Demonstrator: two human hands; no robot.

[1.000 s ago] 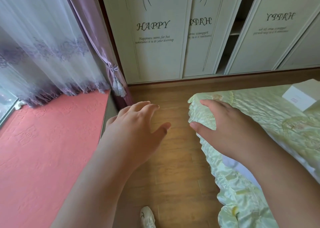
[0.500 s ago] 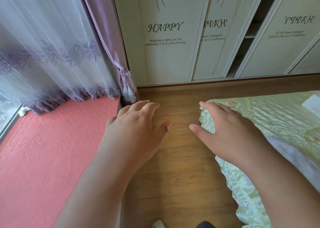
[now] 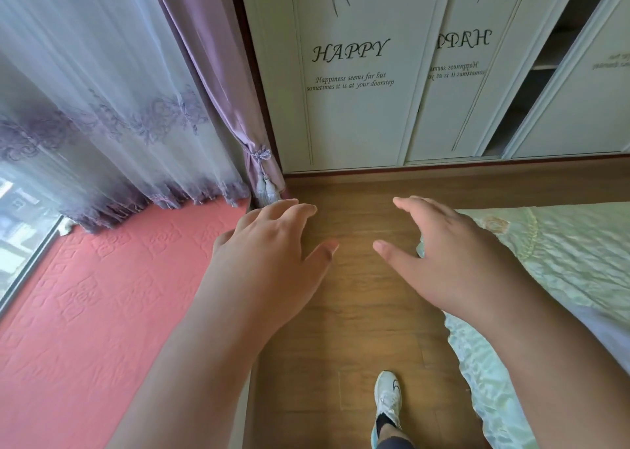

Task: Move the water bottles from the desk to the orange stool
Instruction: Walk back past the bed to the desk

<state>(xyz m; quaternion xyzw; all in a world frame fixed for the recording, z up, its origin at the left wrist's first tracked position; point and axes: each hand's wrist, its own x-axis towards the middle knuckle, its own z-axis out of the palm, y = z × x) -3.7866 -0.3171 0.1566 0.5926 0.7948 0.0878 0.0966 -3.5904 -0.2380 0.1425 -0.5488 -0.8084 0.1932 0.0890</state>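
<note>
Water bottles, desk and orange stool all lie outside the head view, so nothing of the task sits near either set of fingers. Both hands are held out palm-down above the wooden floor [image 3: 358, 312], the left hand [image 3: 272, 261] over the edge of the red embossed window-seat mat [image 3: 102, 295] and the right hand [image 3: 453, 261] over the corner of the pale green satin bedspread [image 3: 562, 261], each with fingers spread loosely and holding nothing. Ahead stand white wardrobe doors [image 3: 351, 107] lettered "HAPPY", a purple curtain [image 3: 218, 73] tied with a tassel beside them, and a white sneaker [image 3: 387, 401] below.
</note>
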